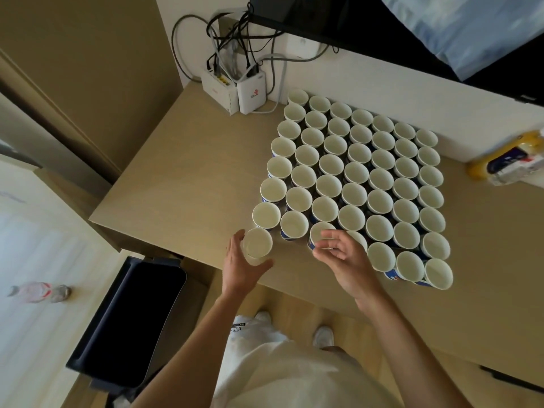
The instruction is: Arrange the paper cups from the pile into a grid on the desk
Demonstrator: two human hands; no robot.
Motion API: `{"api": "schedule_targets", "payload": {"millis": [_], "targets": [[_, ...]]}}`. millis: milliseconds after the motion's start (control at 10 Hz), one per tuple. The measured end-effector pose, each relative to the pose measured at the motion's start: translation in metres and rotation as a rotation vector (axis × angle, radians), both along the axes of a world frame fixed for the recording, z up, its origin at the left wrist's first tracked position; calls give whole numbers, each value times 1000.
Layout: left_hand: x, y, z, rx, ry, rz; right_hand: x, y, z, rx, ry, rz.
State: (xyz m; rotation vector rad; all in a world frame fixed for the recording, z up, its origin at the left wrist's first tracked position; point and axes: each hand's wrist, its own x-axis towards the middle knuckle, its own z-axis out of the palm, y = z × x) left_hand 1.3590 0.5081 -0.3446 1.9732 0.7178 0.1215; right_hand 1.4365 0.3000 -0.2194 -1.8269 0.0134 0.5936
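The grid of cups point(357, 172) stands on the desk point(182, 160) with mouths up. Neighbouring rims touch or nearly touch, and the block reaches the back wall.

I read the left hand point(241, 266) as gripping a loose cup point(257, 245): thumb on the near side, fingers on the far side. This cup is upright, just beside the grid's near left corner. I cannot tell whether its base rests on the desk.

The right hand point(344, 260) has finger and thumb curled round the rim of a front cup point(318, 234) in the near row, and partly covers the cup next to it.

Two white boxes point(235, 92) with cables point(223, 45) stand at the back left corner. A yellow bottle point(506, 160) lies at the right. A dark bin point(129, 319) stands on the floor beside the desk.
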Motion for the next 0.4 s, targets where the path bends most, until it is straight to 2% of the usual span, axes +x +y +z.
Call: {"api": "schedule_targets", "payload": {"millis": [100, 200, 300, 400], "targets": [[-15, 7, 14, -4, -7, 48, -5, -6, -2, 0, 13, -41], [-19, 5, 37, 55, -95, 83, -8, -18, -4, -19, 10, -82], [-10, -8, 70, 124, -234, 24, -9, -32, 1, -45, -54, -115], [7, -40, 106, 22, -372, -92, -11, -52, 12, -23, -170, -189]]}}
